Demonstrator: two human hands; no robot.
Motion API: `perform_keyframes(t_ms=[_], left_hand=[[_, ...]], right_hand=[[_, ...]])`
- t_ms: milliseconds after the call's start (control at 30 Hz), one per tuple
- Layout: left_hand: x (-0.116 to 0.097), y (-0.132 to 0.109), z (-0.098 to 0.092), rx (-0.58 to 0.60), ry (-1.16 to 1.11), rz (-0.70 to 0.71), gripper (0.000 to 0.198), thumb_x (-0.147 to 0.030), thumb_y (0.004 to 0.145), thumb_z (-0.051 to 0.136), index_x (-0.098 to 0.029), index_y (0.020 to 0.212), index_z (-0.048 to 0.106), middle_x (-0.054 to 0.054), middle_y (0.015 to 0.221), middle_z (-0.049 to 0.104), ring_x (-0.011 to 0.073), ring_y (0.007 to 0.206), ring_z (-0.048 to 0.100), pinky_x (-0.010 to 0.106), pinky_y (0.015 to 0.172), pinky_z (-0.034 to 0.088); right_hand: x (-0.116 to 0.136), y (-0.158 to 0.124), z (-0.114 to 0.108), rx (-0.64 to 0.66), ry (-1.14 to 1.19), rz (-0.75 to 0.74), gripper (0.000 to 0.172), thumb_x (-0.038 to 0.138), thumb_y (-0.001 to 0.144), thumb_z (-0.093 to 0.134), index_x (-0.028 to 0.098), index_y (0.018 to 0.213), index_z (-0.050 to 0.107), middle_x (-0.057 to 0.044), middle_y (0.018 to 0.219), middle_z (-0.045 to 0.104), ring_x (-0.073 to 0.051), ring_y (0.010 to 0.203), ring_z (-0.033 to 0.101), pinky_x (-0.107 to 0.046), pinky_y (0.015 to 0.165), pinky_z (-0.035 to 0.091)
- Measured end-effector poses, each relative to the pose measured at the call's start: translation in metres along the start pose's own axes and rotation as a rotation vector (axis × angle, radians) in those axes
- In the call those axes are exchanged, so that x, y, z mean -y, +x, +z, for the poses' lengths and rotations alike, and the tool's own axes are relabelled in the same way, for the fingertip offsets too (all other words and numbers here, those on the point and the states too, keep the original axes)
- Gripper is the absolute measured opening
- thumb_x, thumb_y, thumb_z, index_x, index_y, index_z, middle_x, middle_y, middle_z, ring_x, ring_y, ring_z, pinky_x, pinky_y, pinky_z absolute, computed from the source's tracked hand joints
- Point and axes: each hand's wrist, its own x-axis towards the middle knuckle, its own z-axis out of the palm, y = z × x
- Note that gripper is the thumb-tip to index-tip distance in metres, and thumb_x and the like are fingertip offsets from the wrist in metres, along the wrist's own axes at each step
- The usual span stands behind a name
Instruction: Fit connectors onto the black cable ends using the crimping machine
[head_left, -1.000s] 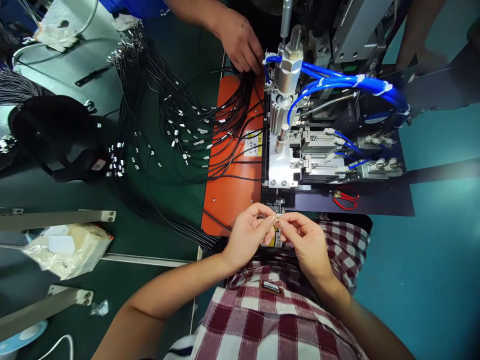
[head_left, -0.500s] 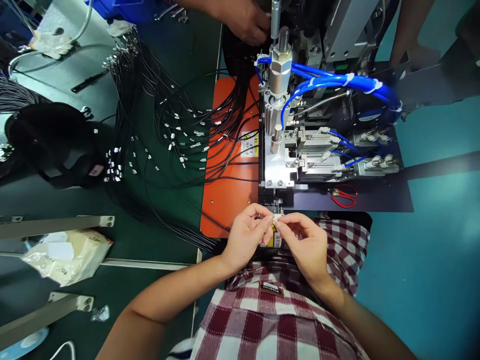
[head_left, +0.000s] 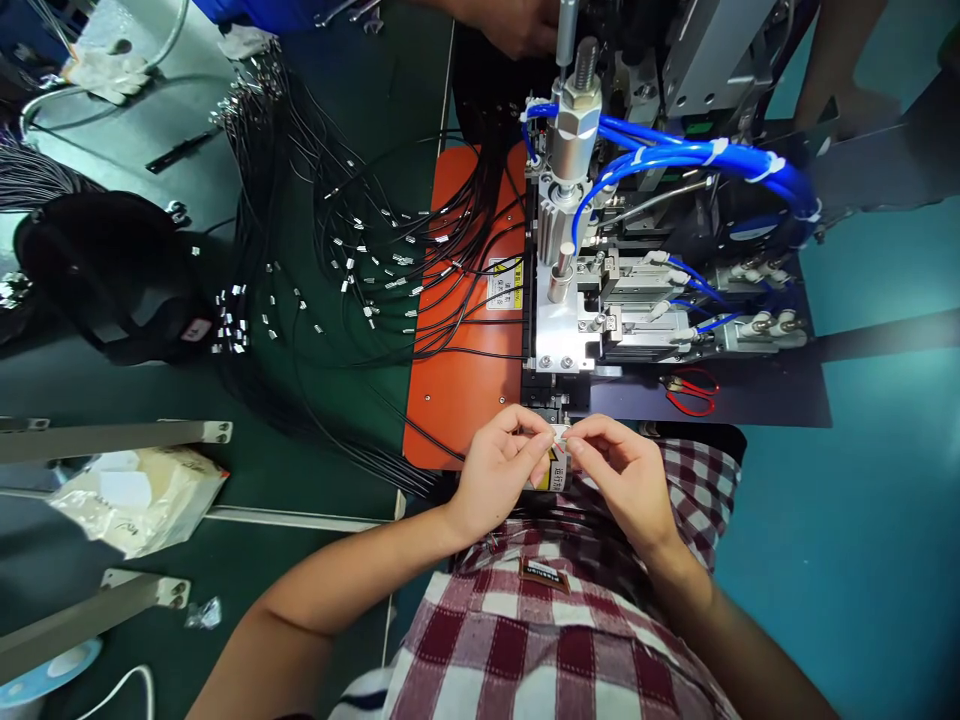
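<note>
In front of the machine, my left hand (head_left: 501, 470) pinches the end of a thin cable between thumb and forefinger. Fine wires (head_left: 559, 446), reddish and pale, show at its fingertips. Thumb and forefinger of my right hand (head_left: 626, 478) close on the tips of these wires from the other side. A black cable (head_left: 424, 432) runs over the orange plate (head_left: 450, 400) toward my left wrist; its link to the wires is hidden by the hand. Behind my fingers is a yellow and white label (head_left: 557, 472). The metal press machine (head_left: 559, 320) stands just beyond.
Many black cables with metal ends (head_left: 367, 265) spread over the green table (head_left: 352, 400). Red-handled scissors (head_left: 691, 390) lie right of my hands. Blue air hoses (head_left: 690, 160) arch over the machine. Another person's hand (head_left: 517, 25) is at the far side. A plastic bag (head_left: 139, 500) lies left.
My right hand has shifted slightly right, so the fingertips are a little further apart and the fine wires show between them. The whole view has also shifted slightly.
</note>
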Motion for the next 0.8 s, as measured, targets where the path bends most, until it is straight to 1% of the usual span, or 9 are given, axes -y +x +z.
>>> perform_keyframes(t_ms=[133,233,567,700,800], left_hand=[[-0.0007,-0.0007,-0.0003,0.008,0.011,-0.007,0.028,-0.040,0.085,0.065,-0.016,0.083,0.052,-0.007,0.052,0.046,0.0059,0.045,0.042,0.019,0.048,0.032],[-0.0015,-0.0007,-0.0004,0.017,0.021,-0.011,0.027,-0.040,0.085,0.065,-0.016,0.083,0.051,-0.007,0.050,0.045,0.0058,0.045,0.041,0.019,0.048,0.032],[-0.0047,-0.0001,-0.0023,0.058,0.018,-0.035,0.026,-0.038,0.085,0.065,-0.016,0.084,0.051,-0.008,0.048,0.046,0.0059,0.044,0.041,0.019,0.048,0.033],[-0.0058,-0.0002,-0.0015,0.052,0.017,-0.048,0.028,-0.040,0.084,0.066,-0.016,0.084,0.052,-0.007,0.048,0.046,0.0062,0.044,0.041,0.019,0.048,0.034],[-0.0055,-0.0002,-0.0010,0.061,0.007,-0.048,0.028,-0.039,0.084,0.066,-0.015,0.084,0.052,-0.007,0.048,0.046,0.0061,0.045,0.042,0.019,0.048,0.034]], right_hand=[[-0.0016,0.0014,-0.0028,0.066,0.091,0.075,0.015,0.033,0.082,0.067,0.019,0.075,0.066,0.000,0.065,0.060,-0.013,0.058,0.050,-0.026,0.056,0.042],[-0.0020,0.0025,-0.0050,0.096,0.115,0.098,0.016,0.034,0.081,0.069,0.019,0.075,0.067,0.001,0.063,0.059,-0.013,0.056,0.050,-0.026,0.055,0.042],[-0.0032,0.0045,-0.0078,0.127,0.167,0.147,0.017,0.034,0.078,0.070,0.018,0.073,0.068,0.001,0.058,0.058,-0.012,0.053,0.051,-0.025,0.054,0.043],[0.0002,0.0040,-0.0093,0.111,0.142,0.151,0.019,0.037,0.077,0.071,0.018,0.075,0.070,0.000,0.060,0.059,-0.013,0.053,0.052,-0.027,0.053,0.046],[0.0018,0.0036,-0.0095,0.117,0.140,0.155,0.018,0.036,0.076,0.072,0.019,0.074,0.070,0.000,0.061,0.060,-0.013,0.054,0.051,-0.026,0.053,0.046]])
